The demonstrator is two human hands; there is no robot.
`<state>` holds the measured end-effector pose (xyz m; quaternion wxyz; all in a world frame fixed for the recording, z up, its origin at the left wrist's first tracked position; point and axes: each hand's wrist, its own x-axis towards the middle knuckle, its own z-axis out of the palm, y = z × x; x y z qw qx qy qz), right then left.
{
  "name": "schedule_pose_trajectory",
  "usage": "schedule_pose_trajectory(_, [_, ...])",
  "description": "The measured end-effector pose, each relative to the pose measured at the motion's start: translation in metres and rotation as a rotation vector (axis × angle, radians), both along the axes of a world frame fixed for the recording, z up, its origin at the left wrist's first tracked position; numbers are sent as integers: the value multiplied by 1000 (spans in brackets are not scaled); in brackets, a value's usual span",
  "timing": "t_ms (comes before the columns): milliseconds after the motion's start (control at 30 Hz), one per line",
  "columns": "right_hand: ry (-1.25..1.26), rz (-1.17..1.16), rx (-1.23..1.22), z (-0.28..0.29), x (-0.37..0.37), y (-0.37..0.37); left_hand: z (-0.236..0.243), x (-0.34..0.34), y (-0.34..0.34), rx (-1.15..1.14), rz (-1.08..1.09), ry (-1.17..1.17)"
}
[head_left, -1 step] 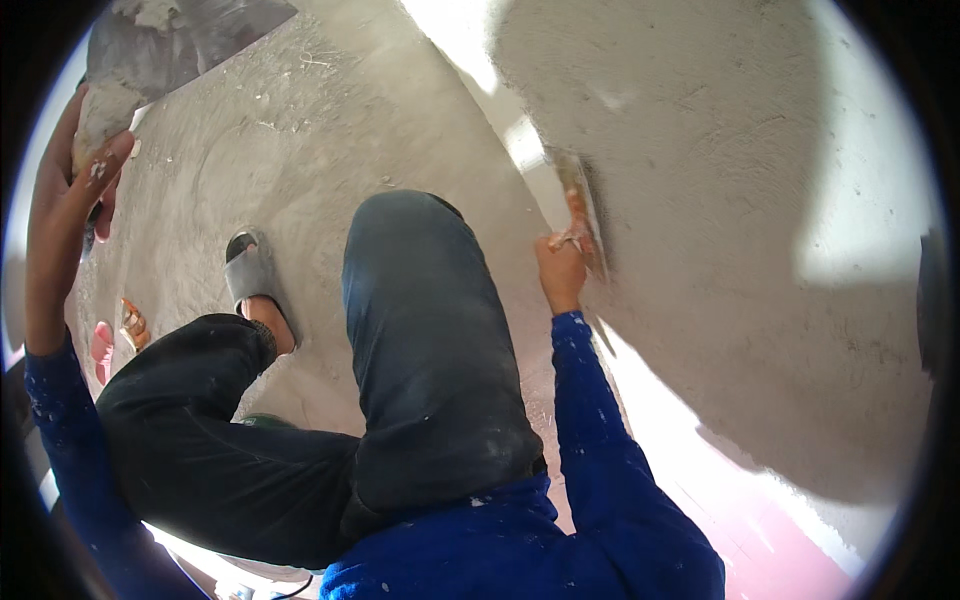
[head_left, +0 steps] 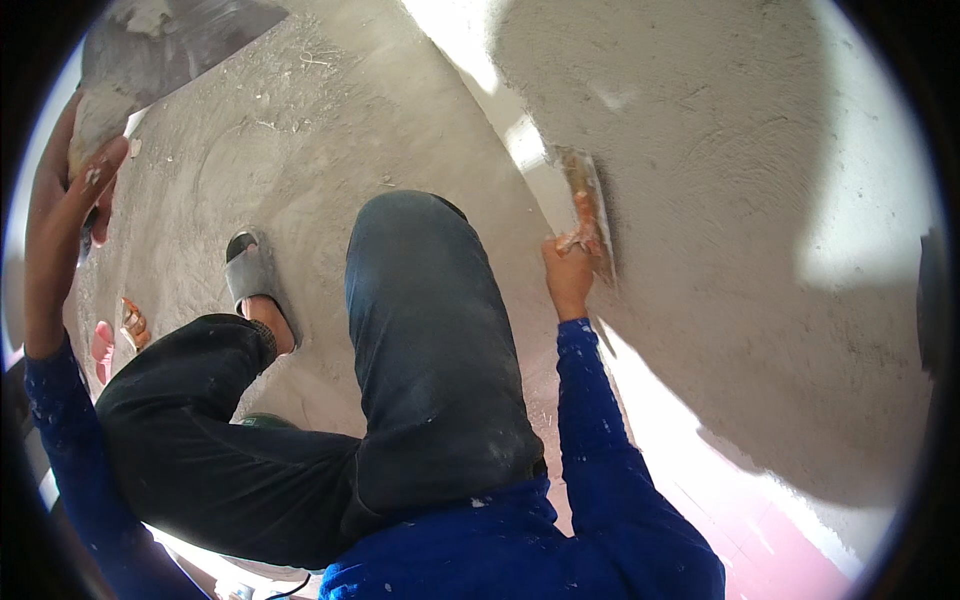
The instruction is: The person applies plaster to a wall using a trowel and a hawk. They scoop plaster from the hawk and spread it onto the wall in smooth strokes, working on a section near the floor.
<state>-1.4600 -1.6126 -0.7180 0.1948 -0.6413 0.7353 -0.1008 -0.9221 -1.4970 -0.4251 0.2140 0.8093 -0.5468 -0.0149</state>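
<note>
My right hand (head_left: 569, 278) is wrapped around the orange-brown handle of a plastering trowel (head_left: 601, 225). The trowel's long, narrow face lies against the grey plastered wall (head_left: 730, 190), beside a bright sunlit strip. At the far left, my left hand (head_left: 62, 225) is closed on the plaster-coated end of a wide, flat, dark grey plate (head_left: 190, 50). Pale plaster is smeared on that plate, and the rim of the picture cuts part of it off. White specks dot the fingers and both blue sleeves.
My bent legs in dark trousers (head_left: 425, 330) fill the middle. A foot in a grey slipper (head_left: 250, 278) rests on the dusty floor (head_left: 320, 150). Near it lie a pink oval thing (head_left: 102, 350) and a crumpled orange-brown piece (head_left: 134, 325). Something green (head_left: 265, 421) shows behind my leg.
My right hand and the trowel have shifted slightly right along the wall. The plate in my left hand has moved a little left. My legs stay almost still.
</note>
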Motion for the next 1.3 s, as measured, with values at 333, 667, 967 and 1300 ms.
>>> schedule_pose_trajectory(333, [-494, 301, 197, 53, 39, 6, 60, 12, 86, -53, 204, 285])
schedule_pose_trajectory(667, [-716, 1015, -217, 166, 282, -34, 140, -49, 248, -232, 635, 460])
schedule_pose_trajectory(967, [-826, 734, 375, 180, 253, 43, 38, -46, 213, -300, 329, 649])
schedule_pose_trajectory(1300, [-871, 495, 367, 158, 168, 100, 23, -85, 203, -378, 98, 873])
